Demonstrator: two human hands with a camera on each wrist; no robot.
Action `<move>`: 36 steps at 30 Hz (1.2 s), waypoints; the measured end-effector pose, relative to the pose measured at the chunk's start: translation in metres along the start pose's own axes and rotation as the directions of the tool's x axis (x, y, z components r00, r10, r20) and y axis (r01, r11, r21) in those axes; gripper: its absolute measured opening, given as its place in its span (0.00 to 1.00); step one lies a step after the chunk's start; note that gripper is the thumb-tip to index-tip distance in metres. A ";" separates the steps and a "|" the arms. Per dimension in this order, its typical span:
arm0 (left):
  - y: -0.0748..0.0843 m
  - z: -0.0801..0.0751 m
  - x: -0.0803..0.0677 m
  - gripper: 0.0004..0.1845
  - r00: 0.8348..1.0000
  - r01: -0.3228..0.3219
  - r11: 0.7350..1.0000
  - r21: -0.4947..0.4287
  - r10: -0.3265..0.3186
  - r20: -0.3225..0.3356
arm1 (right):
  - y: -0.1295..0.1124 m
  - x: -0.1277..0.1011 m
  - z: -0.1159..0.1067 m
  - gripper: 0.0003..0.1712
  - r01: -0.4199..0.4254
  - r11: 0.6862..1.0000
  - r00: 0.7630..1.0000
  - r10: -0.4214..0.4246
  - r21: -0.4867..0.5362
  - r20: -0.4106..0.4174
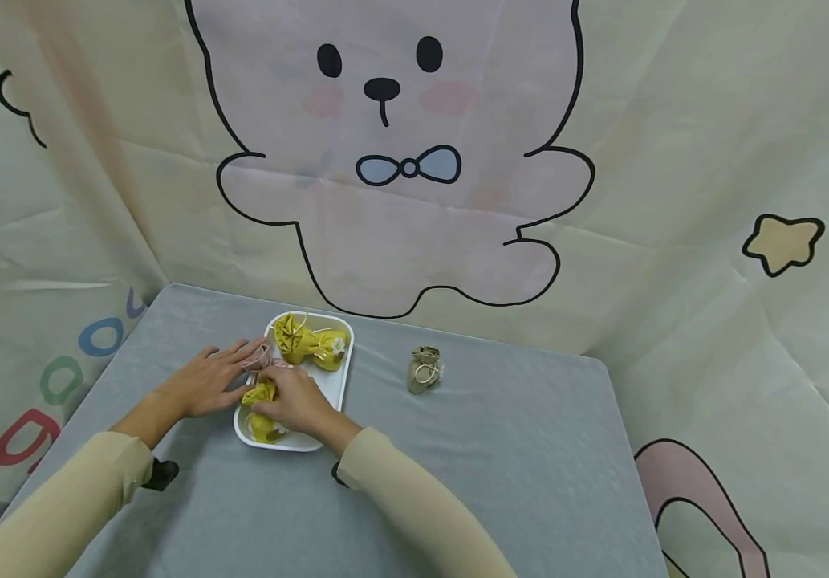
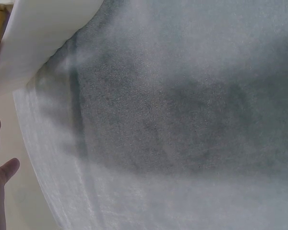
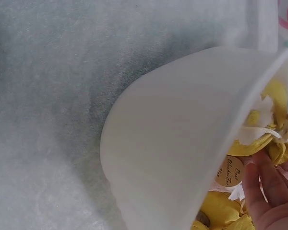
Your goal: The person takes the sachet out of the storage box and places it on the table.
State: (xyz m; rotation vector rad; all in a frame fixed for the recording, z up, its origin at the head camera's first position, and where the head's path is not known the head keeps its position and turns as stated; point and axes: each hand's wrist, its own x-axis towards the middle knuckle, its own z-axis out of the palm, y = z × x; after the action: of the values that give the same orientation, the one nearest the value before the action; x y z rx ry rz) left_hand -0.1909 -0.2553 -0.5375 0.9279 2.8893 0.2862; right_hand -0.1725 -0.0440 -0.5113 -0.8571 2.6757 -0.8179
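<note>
Yellow puckered cloth pouch (image 1: 264, 428), R hand (image 1: 297, 399) holding, rounded wht tray (image 1: 344, 385)

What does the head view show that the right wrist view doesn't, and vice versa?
Only head: the brown pouch outside the tray and the printed bear.
Only right wrist: the round tag with its lettering, and the tray's near outer wall close up.
Both: the tray, yellow pouches and the right hand.

High head view facing forward and down, close wrist views, shared tray (image 1: 330, 383)
</note>
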 end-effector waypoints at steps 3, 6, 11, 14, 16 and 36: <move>0.000 0.000 0.001 0.32 1.000 -0.004 1.000 -0.004 0.004 0.001 | 0.000 0.000 0.000 0.18 -0.002 1.000 1.000 0.002 -0.008 -0.006; 0.000 0.000 0.001 0.33 1.000 0.000 1.000 -0.012 0.000 0.008 | 0.000 0.000 0.000 0.16 0.003 1.000 1.000 -0.003 0.001 -0.012; -0.001 0.001 0.002 0.33 1.000 -0.004 1.000 -0.006 0.004 0.005 | 0.001 0.000 0.000 0.14 0.027 0.999 0.999 -0.026 0.032 -0.022; -0.001 0.001 0.002 0.33 1.000 -0.006 1.000 0.002 0.006 -0.001 | 0.002 -0.001 -0.001 0.12 0.043 0.998 0.999 -0.041 0.048 -0.031; -0.001 0.001 0.002 0.33 1.000 -0.002 1.000 -0.007 0.002 -0.003 | 0.002 -0.001 -0.001 0.12 0.049 0.997 0.998 -0.047 0.061 -0.036; -0.002 0.000 0.001 0.36 1.000 0.013 1.000 -0.019 -0.013 0.018 | 0.005 -0.012 -0.006 0.09 0.093 0.988 0.993 -0.082 0.125 -0.088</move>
State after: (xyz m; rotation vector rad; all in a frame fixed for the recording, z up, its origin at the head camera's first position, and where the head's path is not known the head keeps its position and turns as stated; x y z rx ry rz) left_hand -0.1925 -0.2562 -0.5380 0.9041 2.8699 0.3023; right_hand -0.1676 -0.0306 -0.5089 -0.9343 2.6360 -1.0565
